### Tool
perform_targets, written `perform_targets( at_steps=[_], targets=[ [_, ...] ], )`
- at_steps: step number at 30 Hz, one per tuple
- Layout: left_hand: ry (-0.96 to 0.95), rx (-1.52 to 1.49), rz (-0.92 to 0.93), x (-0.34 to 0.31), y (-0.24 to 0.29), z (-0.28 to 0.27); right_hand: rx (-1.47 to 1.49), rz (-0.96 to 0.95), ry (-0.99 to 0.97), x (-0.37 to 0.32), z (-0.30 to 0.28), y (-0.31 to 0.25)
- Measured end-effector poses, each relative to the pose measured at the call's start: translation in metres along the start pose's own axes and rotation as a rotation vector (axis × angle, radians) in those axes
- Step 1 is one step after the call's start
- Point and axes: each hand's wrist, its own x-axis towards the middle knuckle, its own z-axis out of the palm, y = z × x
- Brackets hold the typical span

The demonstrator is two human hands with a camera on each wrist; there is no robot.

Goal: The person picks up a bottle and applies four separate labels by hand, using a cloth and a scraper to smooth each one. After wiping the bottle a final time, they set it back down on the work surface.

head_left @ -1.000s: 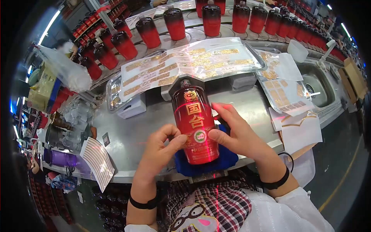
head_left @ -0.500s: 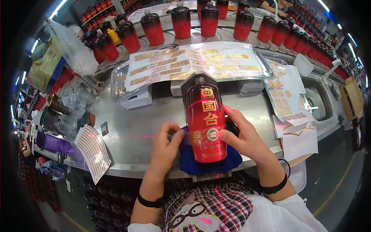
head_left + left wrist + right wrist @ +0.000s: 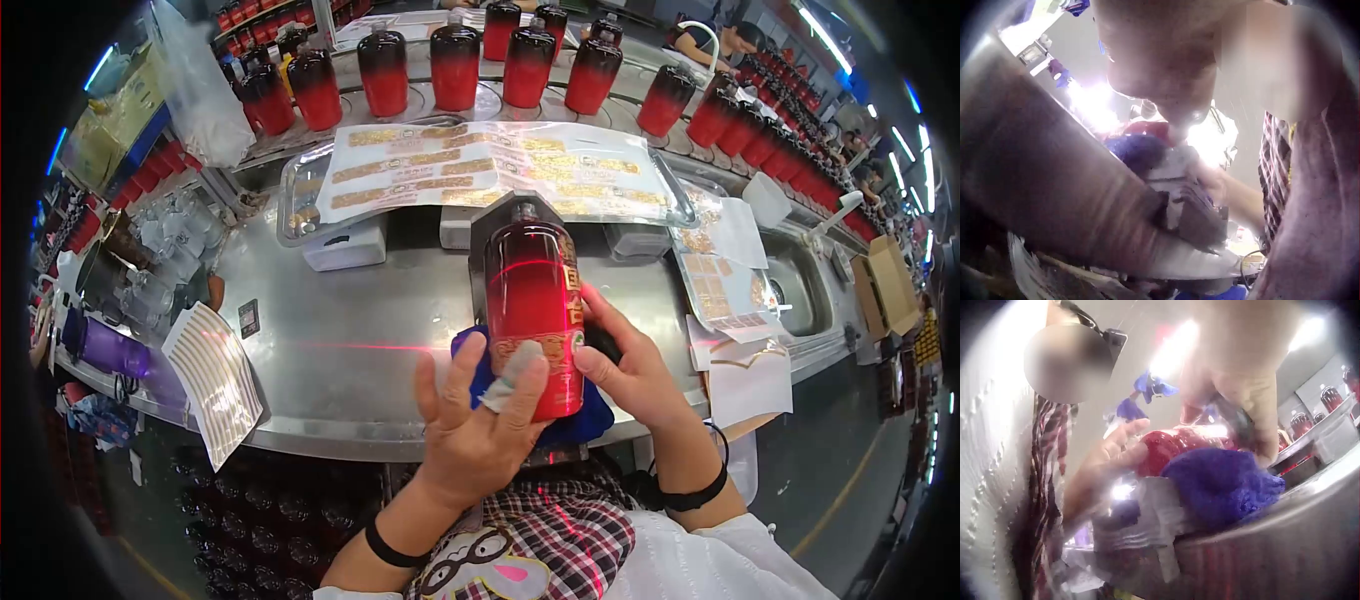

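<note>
Gripping the red bottle (image 3: pixel 530 290) along its right flank, our right hand (image 3: pixel 640 378) has its thumb on top and its fingers round the far side, just right of the blue cloth (image 3: pixel 595 418). The bottle lies back over that cloth, its neck pointing away from us. Our left hand (image 3: pixel 478 455), left of the cloth, has its fingers spread and fairly straight, one resting on the bottle's lower front with a pale scrap (image 3: pixel 527 357) at its tip — whether it pinches the scrap we cannot tell. Beyond the cloth sits the sheet of gold strips (image 3: pixel 410 172). We judge the bottle rigid, fairly heavy and likely glass, its glossy coat slippery and easily scratched; we would hold the broad body from both sides — clear of the gold lettering — and spare the narrow neck.
</note>
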Motion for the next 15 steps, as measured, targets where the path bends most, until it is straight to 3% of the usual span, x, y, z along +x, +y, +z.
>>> perform_targets(
  at_steps=[10,12,15],
  targets=[
    [-0.039,-0.383,-0.383,-0.020,0.005,0.016,0.034,0.039,-0.042,0.002,0.001,-0.007],
    [-0.064,-0.358,-0.401,-0.018,0.006,0.013,0.029,0.033,-0.045,0.002,0.000,-0.007],
    [-0.094,-0.123,-0.165,0.012,0.010,-0.006,-0.070,0.022,-0.025,0.001,-0.001,-0.004]
  ],
)
